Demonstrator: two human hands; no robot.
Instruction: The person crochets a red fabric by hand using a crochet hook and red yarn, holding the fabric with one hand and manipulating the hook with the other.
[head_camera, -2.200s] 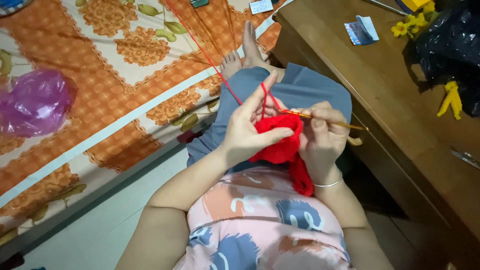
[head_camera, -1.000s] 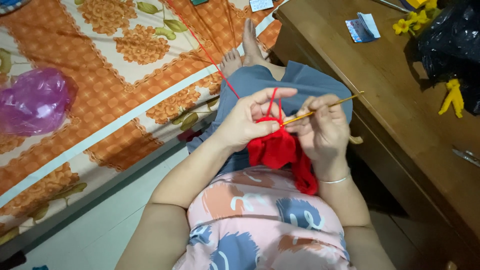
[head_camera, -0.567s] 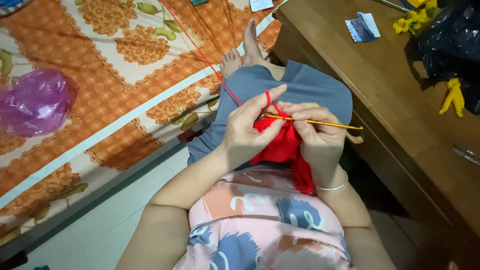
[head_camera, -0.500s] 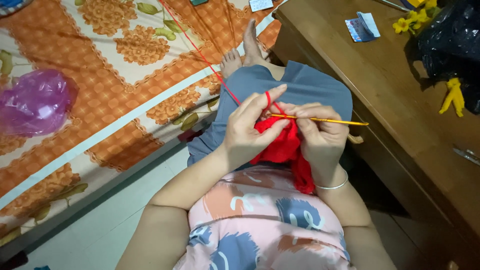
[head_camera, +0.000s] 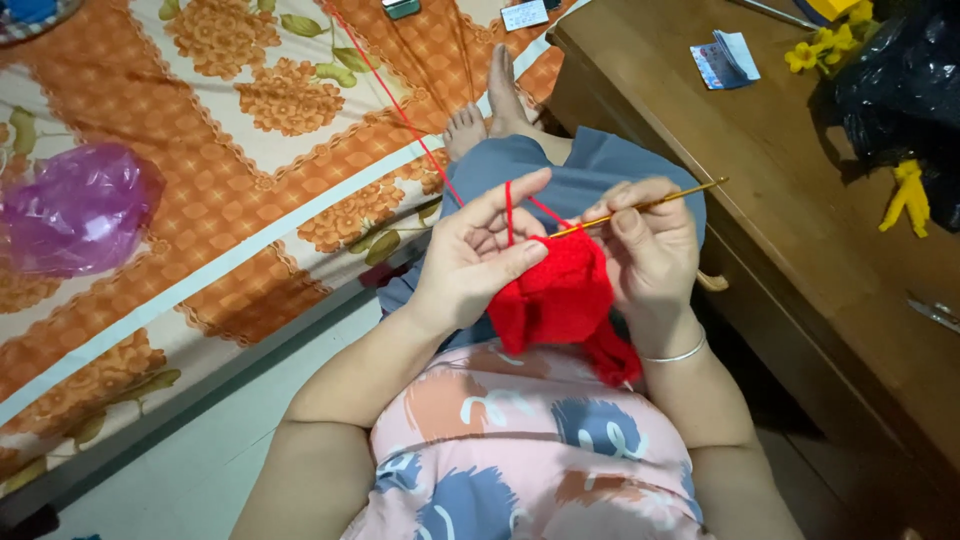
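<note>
The left hand (head_camera: 470, 262) is curled partly shut and pinches the top edge of the red crochet piece (head_camera: 556, 300) between thumb and fingers, so the work stays flat and does not flop; the red yarn (head_camera: 400, 108) runs over its pointing finger, which sticks up to keep the thread tight, and from there it goes off across the orange flowered bedsheet (head_camera: 230, 150); the right hand (head_camera: 650, 250) is closed around the thin yellow crochet hook (head_camera: 650, 205), held like a pencil so the tip can poke into the stitches; the red piece hangs in front of the person's lap, between both hands, over the grey trousers (head_camera: 590, 170); a purple plastic bag (head_camera: 75, 205) lies well apart on the bed, and a wooden table (head_camera: 800, 180) stands to the right with a black bag (head_camera: 900, 90) on it; compared with half a second ago, the hook's back end now tilts up and away more, and the yarn makes a small upright loop by the left pointing finger; the hands sit in nearly the same place.
</note>
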